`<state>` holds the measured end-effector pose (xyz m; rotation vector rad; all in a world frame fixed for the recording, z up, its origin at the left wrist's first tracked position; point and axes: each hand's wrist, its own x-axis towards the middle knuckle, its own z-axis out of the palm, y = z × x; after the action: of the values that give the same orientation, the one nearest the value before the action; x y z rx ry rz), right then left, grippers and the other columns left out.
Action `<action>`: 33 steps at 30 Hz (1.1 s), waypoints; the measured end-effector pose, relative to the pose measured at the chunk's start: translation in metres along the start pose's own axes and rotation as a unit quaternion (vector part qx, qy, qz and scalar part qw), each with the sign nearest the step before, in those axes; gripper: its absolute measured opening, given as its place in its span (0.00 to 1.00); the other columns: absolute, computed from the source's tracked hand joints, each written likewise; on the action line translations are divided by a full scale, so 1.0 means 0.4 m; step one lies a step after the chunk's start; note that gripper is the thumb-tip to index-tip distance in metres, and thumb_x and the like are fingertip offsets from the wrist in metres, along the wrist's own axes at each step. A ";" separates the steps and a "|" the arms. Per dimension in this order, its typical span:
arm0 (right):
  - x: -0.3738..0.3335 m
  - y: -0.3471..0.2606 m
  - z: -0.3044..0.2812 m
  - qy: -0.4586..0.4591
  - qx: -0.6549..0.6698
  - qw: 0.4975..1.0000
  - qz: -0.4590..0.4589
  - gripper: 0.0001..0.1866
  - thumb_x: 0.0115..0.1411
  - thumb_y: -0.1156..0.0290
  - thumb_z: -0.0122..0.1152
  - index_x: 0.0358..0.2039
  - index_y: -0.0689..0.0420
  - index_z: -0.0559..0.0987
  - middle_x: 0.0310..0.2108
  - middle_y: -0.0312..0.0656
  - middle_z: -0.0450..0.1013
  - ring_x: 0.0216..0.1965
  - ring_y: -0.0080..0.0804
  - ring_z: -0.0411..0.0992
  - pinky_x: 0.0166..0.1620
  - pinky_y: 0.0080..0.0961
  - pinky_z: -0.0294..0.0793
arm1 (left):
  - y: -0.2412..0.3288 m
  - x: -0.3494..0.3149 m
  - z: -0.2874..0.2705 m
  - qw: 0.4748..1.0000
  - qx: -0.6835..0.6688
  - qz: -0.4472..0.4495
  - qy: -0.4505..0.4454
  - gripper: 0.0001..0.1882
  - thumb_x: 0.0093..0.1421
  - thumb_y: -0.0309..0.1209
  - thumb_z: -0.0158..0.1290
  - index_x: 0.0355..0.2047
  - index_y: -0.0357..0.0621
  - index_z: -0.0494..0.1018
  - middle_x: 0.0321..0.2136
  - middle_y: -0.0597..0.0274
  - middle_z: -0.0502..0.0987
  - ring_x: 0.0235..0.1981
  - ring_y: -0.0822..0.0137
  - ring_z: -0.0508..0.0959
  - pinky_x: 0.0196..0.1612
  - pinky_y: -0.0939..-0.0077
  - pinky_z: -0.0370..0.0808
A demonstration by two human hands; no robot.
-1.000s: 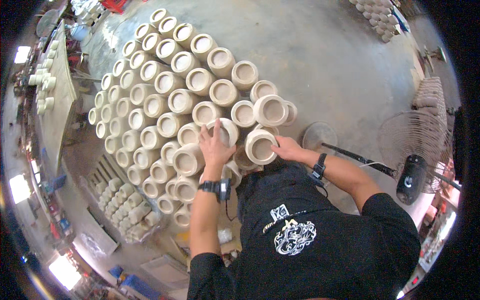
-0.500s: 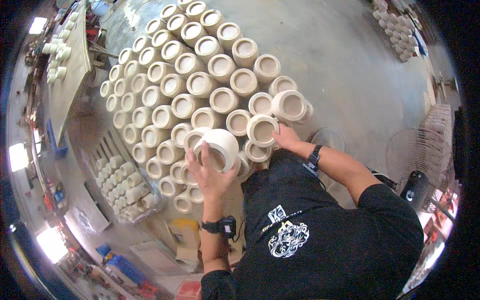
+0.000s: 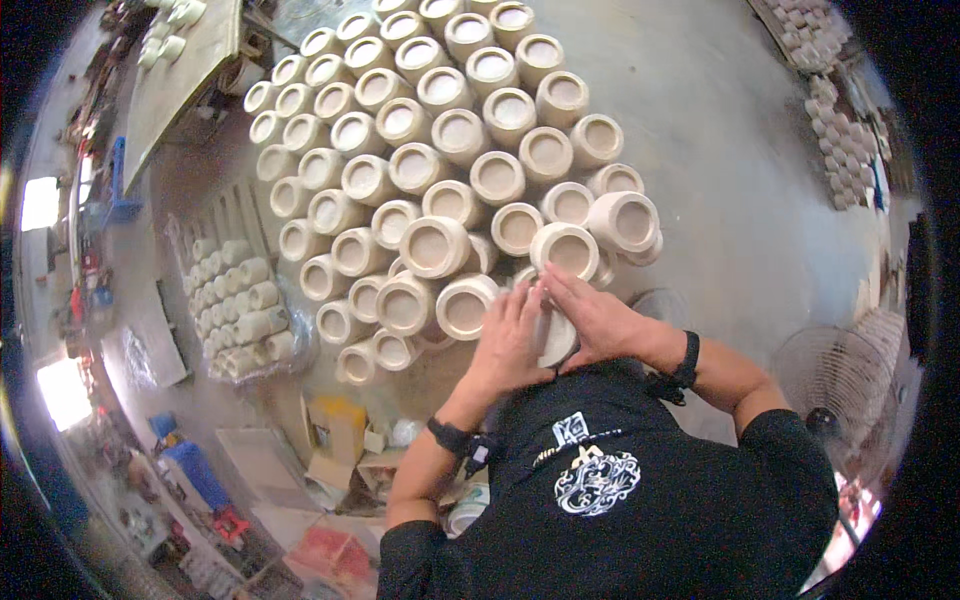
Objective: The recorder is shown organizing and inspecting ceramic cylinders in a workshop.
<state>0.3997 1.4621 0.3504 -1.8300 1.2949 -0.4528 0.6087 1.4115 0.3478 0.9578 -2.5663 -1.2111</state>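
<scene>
My left hand [image 3: 507, 342] and my right hand [image 3: 603, 318] meet close in front of my body, fingertips nearly touching. Between them sits a round, pale plaster mould [image 3: 556, 338], mostly hidden by my fingers. Just beyond my right fingertips stands another mould [image 3: 565, 252] with a recessed round face. Beside my left hand is a cream mould [image 3: 467, 307], and left of it a further mould [image 3: 404, 304]. Many similar moulds, such as a mould [image 3: 627, 221] at the right edge, form a tightly packed group with their round ends facing up.
A wooden table [image 3: 185, 85] stands at the far left with pale pieces on it. Below it, more pale cylinders [image 3: 240, 325] lie on a pallet. A fan [image 3: 835, 385] is at the right, and stacked pale pieces [image 3: 840, 140] line the far right.
My hands were apart, the left on a tilted mould and the right on another's rim. Now they have come together around one mould nearer my body. The whole view has shifted.
</scene>
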 end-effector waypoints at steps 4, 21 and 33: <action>0.003 0.005 0.000 -0.028 0.036 0.999 0.012 0.69 0.29 0.55 0.81 0.66 0.65 0.46 0.65 0.61 0.50 0.65 0.56 0.52 0.65 0.39 0.58 | 0.005 0.001 0.017 1.000 -0.010 -0.001 0.001 0.66 0.25 0.39 0.72 0.63 0.32 0.47 0.57 0.36 0.58 0.57 0.38 0.61 0.61 0.50 0.59; 0.005 0.029 0.036 -0.016 0.038 0.998 -0.043 0.64 0.29 0.59 0.80 0.64 0.64 0.51 0.57 0.59 0.59 0.59 0.56 0.60 0.60 0.40 0.64 | -0.019 -0.059 -0.032 0.994 -0.103 -0.016 0.044 0.59 0.34 0.43 0.71 0.63 0.36 0.51 0.59 0.43 0.58 0.59 0.44 0.61 0.62 0.54 0.61; -0.070 0.047 0.010 0.038 0.010 0.999 0.036 0.60 0.30 0.59 0.78 0.62 0.63 0.55 0.58 0.58 0.57 0.59 0.56 0.59 0.61 0.39 0.62 | -0.400 -0.160 0.091 0.898 0.210 -0.311 0.230 0.47 0.48 0.40 0.63 0.63 0.38 0.52 0.49 0.42 0.70 0.50 0.43 0.69 0.54 0.57 0.65</action>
<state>0.3799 1.4866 0.3380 -1.7584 1.3991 -0.4984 0.7231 1.3982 0.2144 1.9863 -2.2139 -0.3975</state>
